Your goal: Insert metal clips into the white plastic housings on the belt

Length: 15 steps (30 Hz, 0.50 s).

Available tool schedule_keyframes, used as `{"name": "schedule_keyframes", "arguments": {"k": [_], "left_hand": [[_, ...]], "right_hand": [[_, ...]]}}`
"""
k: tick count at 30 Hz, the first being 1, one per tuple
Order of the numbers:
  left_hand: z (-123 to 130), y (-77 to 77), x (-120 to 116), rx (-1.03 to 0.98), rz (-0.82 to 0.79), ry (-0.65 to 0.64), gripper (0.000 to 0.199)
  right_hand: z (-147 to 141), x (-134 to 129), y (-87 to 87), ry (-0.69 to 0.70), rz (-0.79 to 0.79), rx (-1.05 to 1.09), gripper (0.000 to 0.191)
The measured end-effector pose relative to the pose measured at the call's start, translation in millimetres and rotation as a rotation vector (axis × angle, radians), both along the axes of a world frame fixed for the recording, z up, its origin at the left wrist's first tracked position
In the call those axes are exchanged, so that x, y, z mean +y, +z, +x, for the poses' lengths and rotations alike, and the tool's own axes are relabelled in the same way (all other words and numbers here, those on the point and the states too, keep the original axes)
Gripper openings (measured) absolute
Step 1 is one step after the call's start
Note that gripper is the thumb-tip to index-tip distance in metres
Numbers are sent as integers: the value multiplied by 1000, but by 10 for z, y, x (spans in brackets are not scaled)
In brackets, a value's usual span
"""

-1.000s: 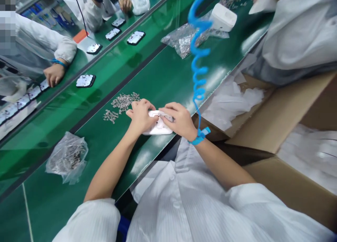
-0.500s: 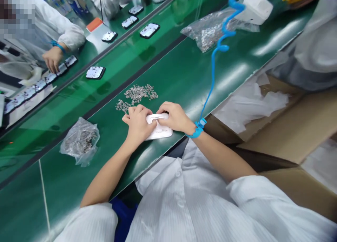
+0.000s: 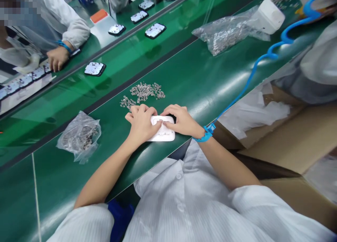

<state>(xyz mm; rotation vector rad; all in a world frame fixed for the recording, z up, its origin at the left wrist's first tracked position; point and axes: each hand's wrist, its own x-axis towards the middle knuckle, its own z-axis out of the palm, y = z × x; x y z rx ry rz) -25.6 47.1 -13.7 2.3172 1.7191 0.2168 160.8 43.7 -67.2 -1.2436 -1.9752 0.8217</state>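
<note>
A white plastic casing (image 3: 168, 136) with rounded corners lies on the green bench near its front edge. My left hand (image 3: 142, 123) grips its left side, thumb pressed on the middle of the casing and fingers curled at the far edge. From the other side my right hand (image 3: 183, 121) holds it, its thumb meeting the left thumb. Whatever lies under the thumbs is too small to make out. Just beyond the hands is a heap of small metal pieces (image 3: 144, 92). A blue wrist strap (image 3: 206, 132) circles my right wrist.
A clear bag of metal parts (image 3: 80, 136) sits left, another bag (image 3: 223, 37) far right beside a white container (image 3: 270, 15). A blue coiled cord (image 3: 252, 73) runs from my strap. Dark-edged circuit units (image 3: 155, 30) lie along the green strip; across it rests a co-worker's hand (image 3: 58, 58). Cardboard boxes (image 3: 284, 140) stand right.
Both thumbs remain on the casing, whose far edge now looks flatter. The view has shifted slightly, and the blue cord stretches farther to the right. The co-worker's hand has moved a little.
</note>
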Motion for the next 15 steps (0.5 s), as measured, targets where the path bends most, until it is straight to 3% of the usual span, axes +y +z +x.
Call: {"name": "schedule_keyframes", "arguments": {"k": [6, 9, 12, 15], "left_hand": [[7, 4, -7, 45, 10, -19, 18], [4, -5, -5, 48, 12, -34, 18], [-3, -8, -3, 62, 19, -29, 18], [-16, 12, -19, 82, 46, -21, 16]], "right_hand": [[-2, 6, 16, -7, -5, -13, 15], [69, 128, 54, 111, -19, 21, 17], [127, 477, 104, 119, -20, 95, 19], [101, 1006, 155, -103, 55, -16, 17]]}}
